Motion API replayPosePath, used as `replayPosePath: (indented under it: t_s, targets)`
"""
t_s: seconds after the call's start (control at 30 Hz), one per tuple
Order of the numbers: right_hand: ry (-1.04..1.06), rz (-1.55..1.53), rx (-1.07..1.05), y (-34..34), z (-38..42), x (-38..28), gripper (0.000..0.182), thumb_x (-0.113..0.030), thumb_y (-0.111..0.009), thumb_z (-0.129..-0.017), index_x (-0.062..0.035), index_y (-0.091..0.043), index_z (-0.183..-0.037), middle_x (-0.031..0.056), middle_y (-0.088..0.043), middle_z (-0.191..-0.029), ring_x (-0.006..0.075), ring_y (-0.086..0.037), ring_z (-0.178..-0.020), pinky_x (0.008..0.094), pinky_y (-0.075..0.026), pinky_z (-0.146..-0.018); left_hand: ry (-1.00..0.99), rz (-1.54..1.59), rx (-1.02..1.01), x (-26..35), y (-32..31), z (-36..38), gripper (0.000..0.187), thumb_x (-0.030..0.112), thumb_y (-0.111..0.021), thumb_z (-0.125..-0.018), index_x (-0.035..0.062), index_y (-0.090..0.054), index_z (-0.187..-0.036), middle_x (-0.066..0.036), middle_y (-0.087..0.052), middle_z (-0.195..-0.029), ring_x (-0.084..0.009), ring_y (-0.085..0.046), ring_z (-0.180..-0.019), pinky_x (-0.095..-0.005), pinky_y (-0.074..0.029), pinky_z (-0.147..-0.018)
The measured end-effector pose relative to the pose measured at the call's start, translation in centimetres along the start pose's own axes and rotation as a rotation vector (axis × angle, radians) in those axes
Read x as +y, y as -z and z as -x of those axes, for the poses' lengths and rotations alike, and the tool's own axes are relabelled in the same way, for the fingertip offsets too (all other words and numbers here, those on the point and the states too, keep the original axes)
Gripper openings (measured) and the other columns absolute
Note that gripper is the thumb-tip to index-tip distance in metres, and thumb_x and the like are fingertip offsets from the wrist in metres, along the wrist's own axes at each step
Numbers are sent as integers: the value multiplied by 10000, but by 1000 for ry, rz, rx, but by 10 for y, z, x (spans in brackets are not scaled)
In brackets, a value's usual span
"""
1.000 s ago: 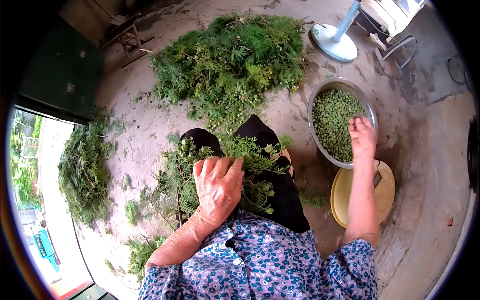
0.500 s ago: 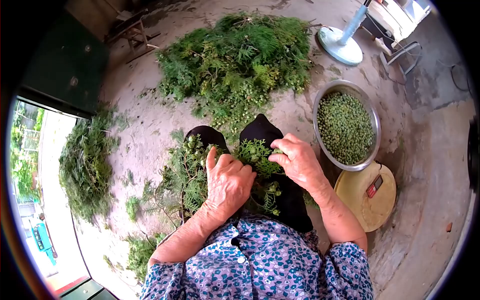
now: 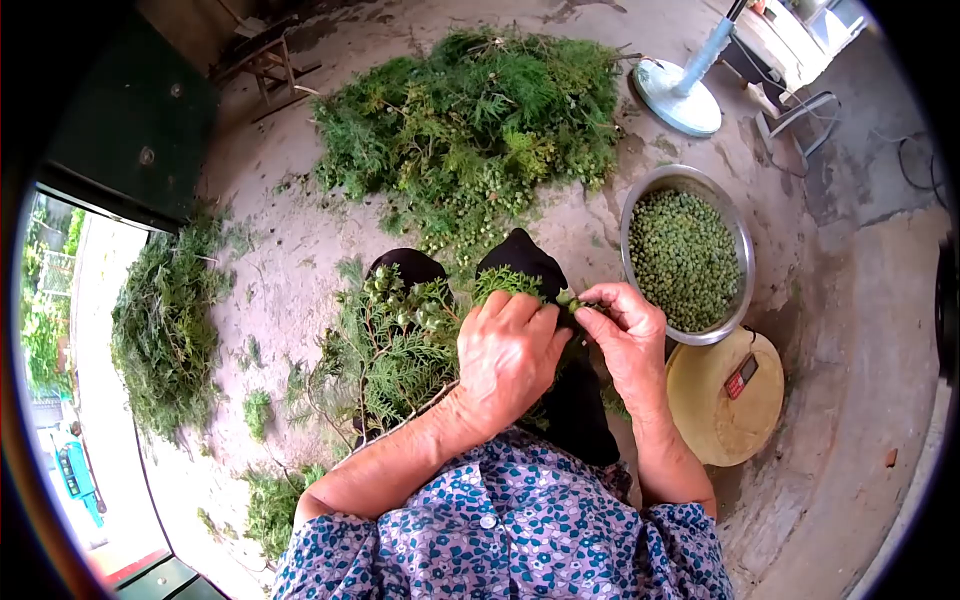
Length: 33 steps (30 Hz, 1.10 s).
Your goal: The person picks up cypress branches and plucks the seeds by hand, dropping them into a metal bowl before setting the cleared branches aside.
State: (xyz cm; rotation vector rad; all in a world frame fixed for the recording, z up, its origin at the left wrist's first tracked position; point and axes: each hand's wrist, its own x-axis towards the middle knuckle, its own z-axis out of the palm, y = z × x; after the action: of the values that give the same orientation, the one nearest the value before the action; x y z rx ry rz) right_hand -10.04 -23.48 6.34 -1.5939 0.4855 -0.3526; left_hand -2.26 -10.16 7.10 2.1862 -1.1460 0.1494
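Observation:
A leafy conifer branch (image 3: 395,345) with several green seed cones lies across my lap, over the dark trousers. My left hand (image 3: 508,352) is closed over a sprig (image 3: 508,284) of this greenery, and its fingertips are partly hidden. Beside it, my right hand (image 3: 632,335) pinches with thumb and forefinger at a small green cone (image 3: 568,299), close to the left fingertips. The two hands nearly meet above my right knee.
A metal basin (image 3: 744,262) of green cones (image 3: 685,258) stands to the right. Nearer are a round yellowish lid (image 3: 705,425) and a red phone (image 3: 741,377). Ahead lies a large branch pile (image 3: 470,120), at left a smaller heap (image 3: 168,325). A stand base (image 3: 680,100) is back right.
My left hand has moved right and slightly forward, from the branch to beside my right hand. The right hand has shifted a little right and turned, its fingertips now at a cone.

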Motion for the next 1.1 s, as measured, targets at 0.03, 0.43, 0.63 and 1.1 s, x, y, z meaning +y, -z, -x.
replayPosePath:
  t_s: [0.03, 0.43, 0.63, 1.1]
  targets:
    - [14, 26, 10, 0, 2, 1, 134, 23, -608, -785, 11, -586, -916, 2, -585, -772, 42, -522, -676, 190, -440, -613, -4, 5, -10, 1, -1, -3, 165, 157, -678, -681, 57, -621, -799, -62, -580, -728, -241, -532, -627, -353, -435, -594]
    - [195, 210, 0, 2, 9, 7, 124, 35, -586, -780, 11, -567, -899, 88, -591, -816, 162, -564, -693, 258, -449, -642, 186, 435, -58, -6, -26, 11, 98, 137, -691, -687, 68, -668, -753, -46, -619, -666, -225, -559, -671, -342, -418, -639]
    - [-275, -301, -71, 9, 7, 2, 73, -55, -549, -835, -13, -588, -881, -19, -527, -712, 32, -418, -520, 158, -317, -464, 156, 544, -66, -7, -21, 10, 81, 86, -680, -683, 38, -667, -747, -63, -623, -647, -219, -552, -599, -322, -449, -605]
    - [-371, -862, -193, 33, -18, 50, 183, -115, -554, -832, -42, -531, -998, 38, -573, -837, 109, -535, -686, 217, -418, -525, 476, 920, -338, -13, 5, 11, 139, 97, -644, -790, -4, -655, -886, -37, -585, -756, -117, -527, -742, -247, -418, -711]
